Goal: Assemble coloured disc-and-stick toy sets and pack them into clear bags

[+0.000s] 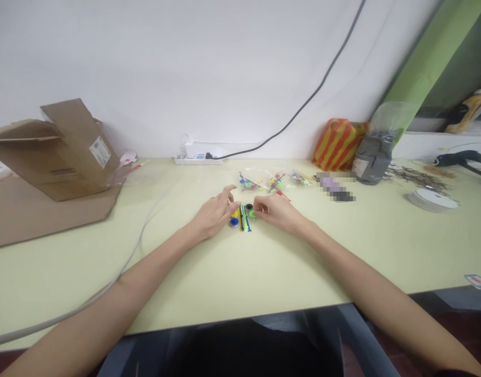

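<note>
A small cluster of coloured plastic parts lies on the pale yellow table: a blue ring, a yellow piece, a black ring, a green ring and thin sticks. My left hand rests on the table just left of them, its fingertips pinching the yellow piece. Touching the cluster from the right, my right hand has its fingers curled and pinched on the green ring. Beyond the hands lie clear packets of more coloured parts.
A brown cardboard box sits at the left with a grey cable running past it. At the wall stand a white power strip, an orange striped bag and a grey pouch. A tape roll lies right.
</note>
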Action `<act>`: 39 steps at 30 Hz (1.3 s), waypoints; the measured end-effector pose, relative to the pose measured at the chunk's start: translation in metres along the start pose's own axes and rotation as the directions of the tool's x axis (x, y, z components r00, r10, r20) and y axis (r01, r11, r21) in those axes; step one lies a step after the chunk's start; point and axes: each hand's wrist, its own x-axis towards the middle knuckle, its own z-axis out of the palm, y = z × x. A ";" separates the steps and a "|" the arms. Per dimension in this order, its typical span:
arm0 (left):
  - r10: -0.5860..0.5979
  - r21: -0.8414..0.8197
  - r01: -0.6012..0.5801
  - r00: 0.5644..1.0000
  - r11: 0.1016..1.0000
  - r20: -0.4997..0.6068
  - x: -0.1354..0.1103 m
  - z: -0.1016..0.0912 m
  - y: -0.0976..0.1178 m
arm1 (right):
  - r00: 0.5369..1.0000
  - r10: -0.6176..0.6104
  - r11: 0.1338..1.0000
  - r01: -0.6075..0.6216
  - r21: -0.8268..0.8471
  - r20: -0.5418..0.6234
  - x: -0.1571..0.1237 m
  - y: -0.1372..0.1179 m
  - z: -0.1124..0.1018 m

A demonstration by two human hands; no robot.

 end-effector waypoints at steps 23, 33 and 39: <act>-0.005 -0.007 0.005 1.000 1.000 -0.027 -0.001 -0.004 0.004 | 0.913 0.366 0.880 -0.402 -0.253 -0.178 -0.001 0.045 -0.022; -0.002 -0.022 0.001 0.999 1.000 -0.036 -0.001 -0.004 0.004 | 0.902 0.412 0.862 -0.432 -0.266 -0.130 -0.001 0.043 -0.016; 0.035 -0.031 -0.038 0.994 0.999 -0.102 -0.003 -0.008 0.014 | 0.911 0.192 0.981 -0.171 0.087 -0.366 0.001 0.013 -0.015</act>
